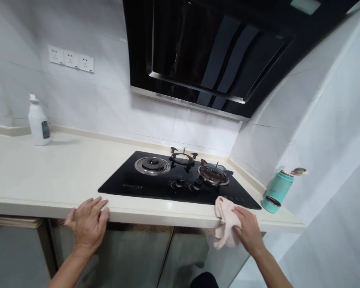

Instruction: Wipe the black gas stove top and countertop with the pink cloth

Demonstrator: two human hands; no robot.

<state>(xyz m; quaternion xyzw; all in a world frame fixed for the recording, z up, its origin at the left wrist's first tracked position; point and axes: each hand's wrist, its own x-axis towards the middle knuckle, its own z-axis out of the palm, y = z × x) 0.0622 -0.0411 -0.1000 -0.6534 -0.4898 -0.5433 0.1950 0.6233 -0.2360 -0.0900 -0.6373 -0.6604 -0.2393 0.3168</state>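
Note:
My right hand [248, 228] grips a pale pink cloth [225, 224] at the front edge of the counter [171, 209]. Part of the cloth lies on the counter top beside the hob, and the rest hangs over the edge. My left hand [90, 222] rests on the counter's front edge with its fingers spread, holding nothing. Between and beyond my hands is a black glass gas hob [162, 192] with two knobs. A pan support [183, 157] stands at the back of the hob, off the left burner [153, 165]. The right burner [213, 175] is behind the cloth.
A white bottle [39, 124] stands at the far left. A turquoise flask [279, 188] with its lid open is at the right end, a cup-shaped piece in front. The black range hood [189, 60] overhangs the hob. Cabinet doors [132, 252] are below.

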